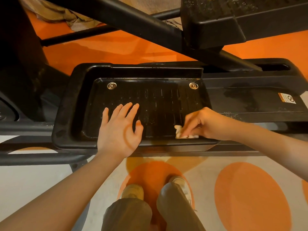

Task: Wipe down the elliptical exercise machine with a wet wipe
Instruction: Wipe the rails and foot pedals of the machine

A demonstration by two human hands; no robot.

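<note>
The left hand (119,129) lies flat with fingers spread wide on the near left part of the black ribbed foot pedal (150,75) of the elliptical machine, palm down over its near rim. To its right, the right hand (202,123) pinches a small crumpled white wet wipe (179,131) against the pedal's near right corner. A second pedal (233,17) hangs above right.

Left hand (119,130) flat on near pedal (80,90), wet wipe (180,132) well to its right under right hand (205,124) at pedal's near edge, second pedal (216,19) beyond both, shoes (133,191) below them.
</note>
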